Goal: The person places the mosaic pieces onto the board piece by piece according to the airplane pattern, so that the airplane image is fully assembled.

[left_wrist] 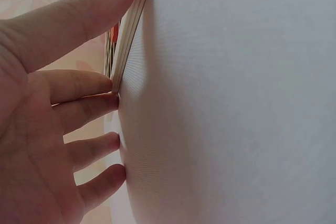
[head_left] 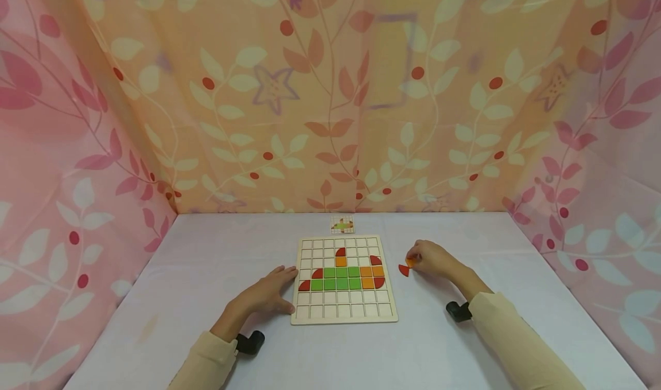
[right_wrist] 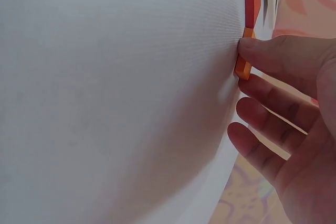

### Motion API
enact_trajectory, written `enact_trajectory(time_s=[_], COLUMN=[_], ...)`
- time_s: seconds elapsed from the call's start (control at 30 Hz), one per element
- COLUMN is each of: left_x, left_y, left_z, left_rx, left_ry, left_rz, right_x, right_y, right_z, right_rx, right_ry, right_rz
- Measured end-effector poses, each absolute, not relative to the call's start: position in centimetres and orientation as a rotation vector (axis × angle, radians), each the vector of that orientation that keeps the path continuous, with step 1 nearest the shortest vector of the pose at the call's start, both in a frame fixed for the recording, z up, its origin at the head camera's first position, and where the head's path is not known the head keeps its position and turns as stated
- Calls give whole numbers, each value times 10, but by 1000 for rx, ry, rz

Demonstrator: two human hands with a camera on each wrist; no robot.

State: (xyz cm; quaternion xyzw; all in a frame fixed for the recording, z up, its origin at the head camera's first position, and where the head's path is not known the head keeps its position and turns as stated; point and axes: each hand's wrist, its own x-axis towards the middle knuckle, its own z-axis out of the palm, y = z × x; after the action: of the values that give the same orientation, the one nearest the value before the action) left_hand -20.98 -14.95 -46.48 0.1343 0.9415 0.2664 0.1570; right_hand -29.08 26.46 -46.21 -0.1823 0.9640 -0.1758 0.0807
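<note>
A pale wooden grid board (head_left: 345, 311) lies on the white table, with green squares (head_left: 335, 278), orange squares (head_left: 366, 272) and red quarter-round tiles (head_left: 304, 285) set in its cells. At the board's left edge my left hand (head_left: 268, 291) rests with fingers spread, thumb and fingertips touching the rim. My right hand (head_left: 432, 258), to the right of the board, pinches an orange tile (right_wrist: 243, 66) between thumb and forefinger at the tabletop. Right beside that tile lies a loose red quarter-round tile (head_left: 404, 270); whether the two touch is hard to tell.
Behind the board lies a small picture card (head_left: 342, 224) showing a coloured grid pattern. Patterned cloth (head_left: 330, 120) hangs at the back and both sides of the white table (head_left: 206, 252). Black devices (head_left: 251, 342) are worn at both wrists.
</note>
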Motion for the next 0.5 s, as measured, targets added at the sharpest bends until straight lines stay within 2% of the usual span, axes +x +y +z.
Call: enact_trajectory(time_s=[0.5], left_x=[-211], left_y=[-149], left_z=[-467], left_rx=[375], left_ry=[2691], left_rz=[761], right_x=[-280], right_y=[264], right_z=[-457], right_rx=[-526], right_ry=[2932], right_rz=[-638])
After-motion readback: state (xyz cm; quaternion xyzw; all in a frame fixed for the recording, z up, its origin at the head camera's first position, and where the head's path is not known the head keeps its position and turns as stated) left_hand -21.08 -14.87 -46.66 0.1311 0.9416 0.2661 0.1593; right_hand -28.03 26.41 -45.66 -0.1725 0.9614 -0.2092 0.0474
